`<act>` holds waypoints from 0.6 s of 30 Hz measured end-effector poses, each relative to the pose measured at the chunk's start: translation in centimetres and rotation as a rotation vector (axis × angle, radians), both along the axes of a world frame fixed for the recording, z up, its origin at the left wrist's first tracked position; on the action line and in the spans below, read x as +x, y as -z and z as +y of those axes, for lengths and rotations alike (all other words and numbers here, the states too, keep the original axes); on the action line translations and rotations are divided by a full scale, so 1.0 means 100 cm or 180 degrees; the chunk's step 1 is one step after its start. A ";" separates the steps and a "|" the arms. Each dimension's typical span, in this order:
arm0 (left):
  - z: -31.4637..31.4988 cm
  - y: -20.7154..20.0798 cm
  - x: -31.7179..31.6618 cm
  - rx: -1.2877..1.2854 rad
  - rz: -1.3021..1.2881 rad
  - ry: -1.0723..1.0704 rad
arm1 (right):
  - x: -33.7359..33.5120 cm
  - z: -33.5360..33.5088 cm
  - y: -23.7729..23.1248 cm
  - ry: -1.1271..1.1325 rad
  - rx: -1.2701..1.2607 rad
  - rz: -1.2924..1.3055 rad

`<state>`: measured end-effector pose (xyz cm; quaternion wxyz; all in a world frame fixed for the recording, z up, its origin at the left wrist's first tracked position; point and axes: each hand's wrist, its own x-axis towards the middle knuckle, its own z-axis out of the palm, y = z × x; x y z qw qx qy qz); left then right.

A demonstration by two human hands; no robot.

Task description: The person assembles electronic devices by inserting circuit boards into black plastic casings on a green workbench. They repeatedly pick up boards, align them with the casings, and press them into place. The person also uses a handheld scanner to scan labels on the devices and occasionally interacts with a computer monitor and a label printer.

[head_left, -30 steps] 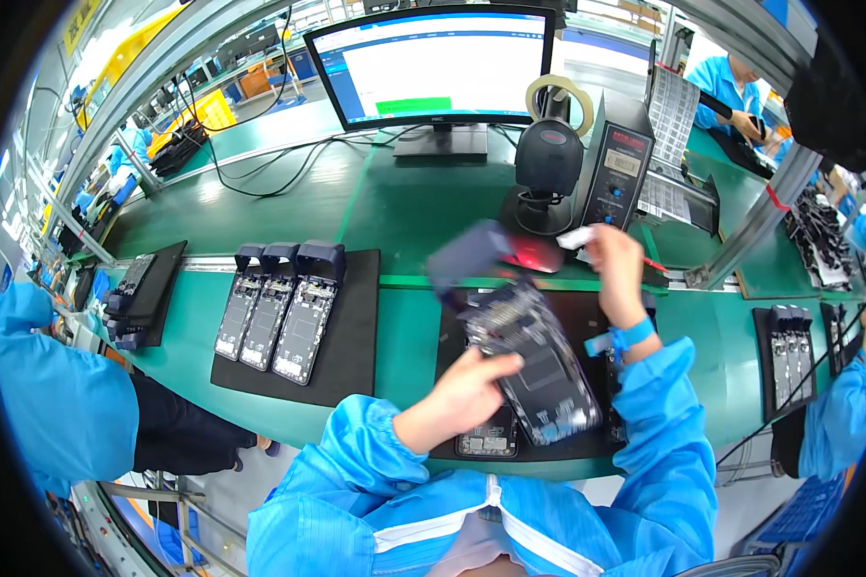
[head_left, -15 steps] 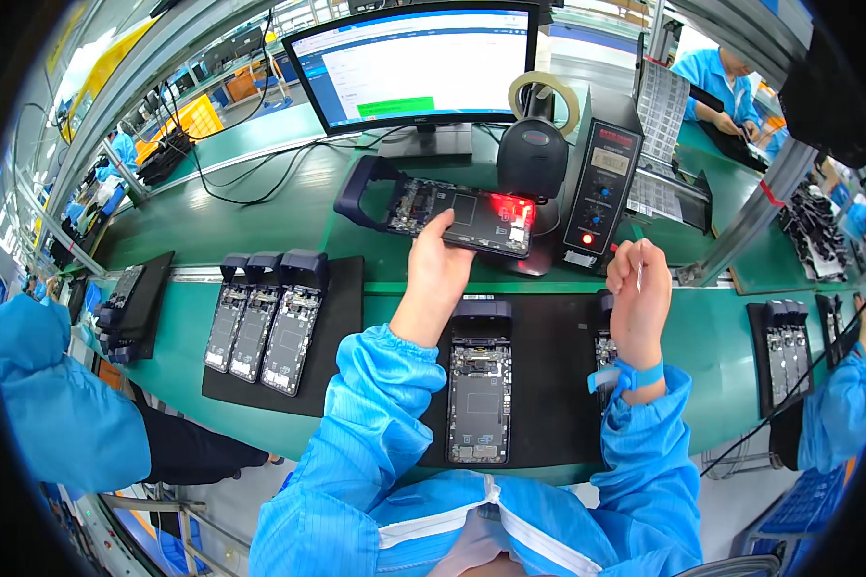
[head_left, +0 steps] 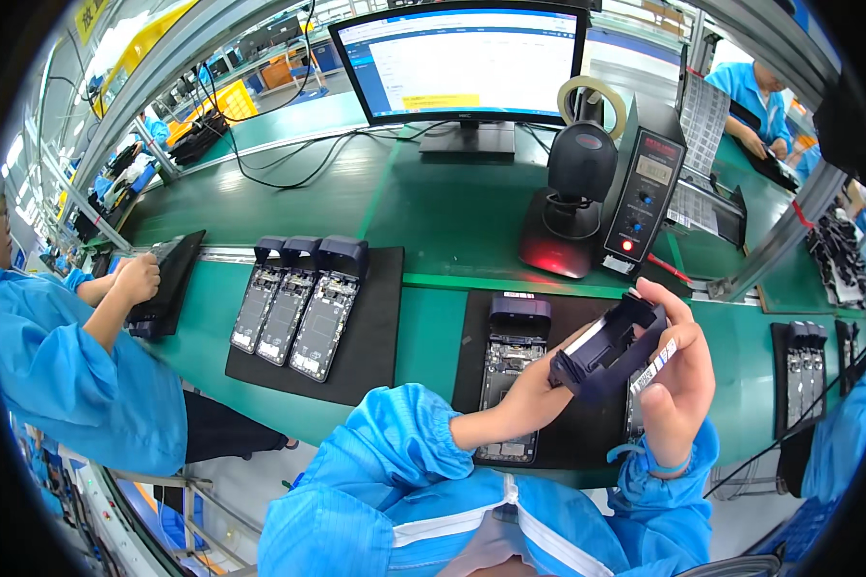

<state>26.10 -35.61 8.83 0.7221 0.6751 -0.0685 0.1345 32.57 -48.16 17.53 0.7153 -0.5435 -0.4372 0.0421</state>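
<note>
The head view shows a green worktop [head_left: 421, 358] with a barcode scanner [head_left: 583, 163] on a stand, a black control box [head_left: 645, 178] and a monitor [head_left: 462, 62] beyond the hands. On the left mat [head_left: 373, 341] lie three exposed phone boards [head_left: 288, 317] with dark end caps; a co-worker's hands [head_left: 140, 279] are at a mat farther left. On the right mat [head_left: 582, 438], one phone unit [head_left: 503, 380] lies partly covered by the left hand [head_left: 539, 396], and another is mostly hidden by the right hand [head_left: 681, 389]. The navy bracket [head_left: 606, 378] is in the air above this mat, its hollow side facing up, its long axis slanting from near left to far right. The left grip pinches its near end. The right grip bends around the far end beside a white label strip [head_left: 653, 366]; whether it pinches this, I cannot tell.
</note>
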 end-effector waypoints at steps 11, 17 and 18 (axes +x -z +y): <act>-0.008 0.006 -0.001 0.0132 0.0178 -0.0285 | -0.008 -0.004 0.006 -0.0031 0.0223 0.0437; -0.008 0.013 0.001 0.0291 0.0146 -0.0420 | -0.012 0.003 0.007 0.0286 0.0018 0.0295; -0.007 0.015 0.001 0.0402 0.0073 -0.0440 | -0.012 0.005 0.008 0.0138 0.0301 0.0751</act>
